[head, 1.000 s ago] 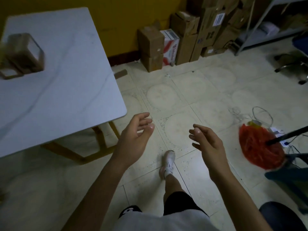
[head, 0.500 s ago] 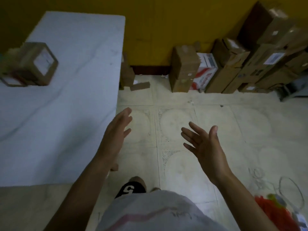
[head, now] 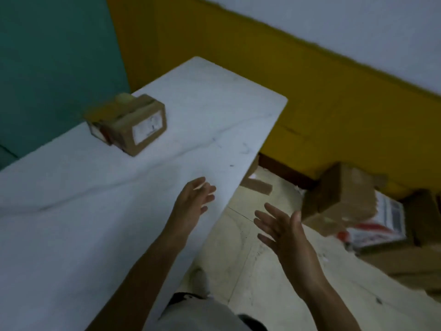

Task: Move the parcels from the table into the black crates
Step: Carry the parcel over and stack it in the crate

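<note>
A brown cardboard parcel [head: 137,126] with a white label stands on the white table [head: 71,223], and a second smaller parcel [head: 99,123] sits close behind it on its left. My left hand [head: 193,201] hovers open over the table's right edge, well short of the parcels. My right hand [head: 284,231] is open with spread fingers, out past the table edge above the floor. Neither hand holds anything. No black crate is in view.
Cardboard boxes [head: 343,199] and a red-and-white carton [head: 379,225] are piled on the floor along the yellow wall [head: 310,111] at the right. A small cardboard piece [head: 257,185] lies on the floor by the table. A teal panel [head: 55,56] stands behind the table.
The view has swung left and up from the floor toward the table. Both hands have risen and reached forward, the left one now over the table edge. The parcels appear closer.
</note>
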Motion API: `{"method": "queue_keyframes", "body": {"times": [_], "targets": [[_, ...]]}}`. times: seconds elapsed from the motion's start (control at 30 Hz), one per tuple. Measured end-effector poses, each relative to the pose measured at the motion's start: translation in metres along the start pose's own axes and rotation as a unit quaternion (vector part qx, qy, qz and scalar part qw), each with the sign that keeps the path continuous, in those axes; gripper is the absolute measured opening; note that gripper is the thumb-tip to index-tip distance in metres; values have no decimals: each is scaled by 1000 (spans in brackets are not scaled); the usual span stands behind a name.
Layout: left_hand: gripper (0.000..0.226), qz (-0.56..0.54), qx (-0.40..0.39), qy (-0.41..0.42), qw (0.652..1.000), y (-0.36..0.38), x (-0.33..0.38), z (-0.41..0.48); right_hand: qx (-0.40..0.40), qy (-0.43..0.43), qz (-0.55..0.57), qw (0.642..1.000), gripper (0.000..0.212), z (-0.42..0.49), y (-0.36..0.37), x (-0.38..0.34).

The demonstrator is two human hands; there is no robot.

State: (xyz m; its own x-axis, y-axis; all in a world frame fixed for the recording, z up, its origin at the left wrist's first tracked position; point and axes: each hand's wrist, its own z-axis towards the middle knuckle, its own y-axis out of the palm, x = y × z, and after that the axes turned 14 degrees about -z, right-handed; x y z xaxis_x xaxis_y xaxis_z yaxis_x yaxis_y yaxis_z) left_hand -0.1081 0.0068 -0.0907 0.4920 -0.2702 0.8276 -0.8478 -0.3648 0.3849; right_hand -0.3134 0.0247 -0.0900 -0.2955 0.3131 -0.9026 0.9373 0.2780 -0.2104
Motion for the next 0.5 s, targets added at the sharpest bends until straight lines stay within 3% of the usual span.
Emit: {"method": "queue_keyframes", "body": {"times": [0.13, 0.3, 0.5], "targets": [[29, -9, 80, 27, 996, -15, 32, 45, -61, 16, -12, 998, 54, 78, 4, -27], [28, -15, 228, 41, 973, -63, 49, 90, -145, 58, -37, 987, 57, 189, 30, -59], [49, 23, 364, 70, 929, -86, 73, 150, -228, 66, -131, 963, 31, 336, 89, -111]]}}
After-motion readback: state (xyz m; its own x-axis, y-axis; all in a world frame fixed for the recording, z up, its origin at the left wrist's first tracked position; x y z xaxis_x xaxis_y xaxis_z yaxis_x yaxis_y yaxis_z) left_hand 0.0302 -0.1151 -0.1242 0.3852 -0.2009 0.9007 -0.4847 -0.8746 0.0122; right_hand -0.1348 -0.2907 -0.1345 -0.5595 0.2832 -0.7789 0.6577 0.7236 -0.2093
